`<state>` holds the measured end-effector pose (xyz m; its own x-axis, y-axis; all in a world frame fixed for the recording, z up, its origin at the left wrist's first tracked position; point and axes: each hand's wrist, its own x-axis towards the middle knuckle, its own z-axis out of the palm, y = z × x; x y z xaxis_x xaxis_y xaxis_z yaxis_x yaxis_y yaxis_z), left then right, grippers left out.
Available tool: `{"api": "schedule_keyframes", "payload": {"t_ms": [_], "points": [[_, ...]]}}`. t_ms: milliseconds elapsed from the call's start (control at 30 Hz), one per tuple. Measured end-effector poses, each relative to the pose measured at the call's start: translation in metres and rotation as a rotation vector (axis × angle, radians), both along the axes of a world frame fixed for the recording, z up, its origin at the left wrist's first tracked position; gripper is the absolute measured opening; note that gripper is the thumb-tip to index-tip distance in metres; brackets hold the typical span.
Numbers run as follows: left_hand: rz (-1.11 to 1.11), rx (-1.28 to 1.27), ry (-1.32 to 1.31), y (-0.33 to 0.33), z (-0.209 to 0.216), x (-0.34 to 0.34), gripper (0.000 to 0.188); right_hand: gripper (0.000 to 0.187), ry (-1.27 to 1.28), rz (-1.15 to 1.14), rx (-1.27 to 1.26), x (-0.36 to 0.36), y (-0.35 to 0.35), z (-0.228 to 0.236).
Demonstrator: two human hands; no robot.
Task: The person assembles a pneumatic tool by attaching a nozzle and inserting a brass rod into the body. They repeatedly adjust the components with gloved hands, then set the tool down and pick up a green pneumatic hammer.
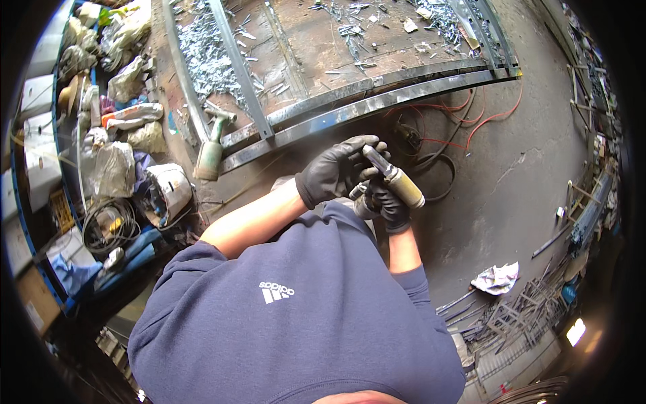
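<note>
Tool (406,188), near the frame (323,124), is held by the right hand (391,207), the left hand's (330,172) fingers half curled by its nose (374,156) (gripping or not, we cannot tell); we judge a slackened right grip could let it twist and drop floorward.

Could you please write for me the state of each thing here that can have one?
left hand: gloved, bent, by the yellow tool's tip; grip unclear
right hand: gloved, closed on the yellow tool
yellow tool: held
green tool: unheld, at the frame's corner
frame: unheld
metal pieces: loose, heaped and scattered
red hose: loosely curved on the floor
cable: coiled
white sheet: crumpled
</note>
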<state>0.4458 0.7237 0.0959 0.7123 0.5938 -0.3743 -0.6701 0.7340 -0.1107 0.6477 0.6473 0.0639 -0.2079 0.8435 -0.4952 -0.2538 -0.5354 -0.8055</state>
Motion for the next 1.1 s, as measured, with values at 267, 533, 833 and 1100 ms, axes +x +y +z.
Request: {"api": "schedule_keyframes", "payload": {"t_ms": [267, 533, 833, 1100], "points": [[-0.537, 0.971, 1.05, 0.215, -0.168, -0.035, 0.036, 0.089, -0.184, -0.354, 0.106, -0.038, 0.019, -0.01], [-0.36, 1.267, 2.135, 0.408, -0.341, 0.007, 0.031, 0.09, -0.404, -0.693, -0.02, -0.056, 0.018, -0.016], [-0.328, 1.6, 2.186, 0.415, -0.37, -0.001, 0.035, 0.079, -0.355, -0.65, -0.08, -0.048, 0.015, -0.034], [-0.354, 1.81, 2.044, 0.411, -0.356, -0.012, 0.023, 0.072, -0.312, -0.645, -0.105, -0.044, 0.016, -0.034]]}}
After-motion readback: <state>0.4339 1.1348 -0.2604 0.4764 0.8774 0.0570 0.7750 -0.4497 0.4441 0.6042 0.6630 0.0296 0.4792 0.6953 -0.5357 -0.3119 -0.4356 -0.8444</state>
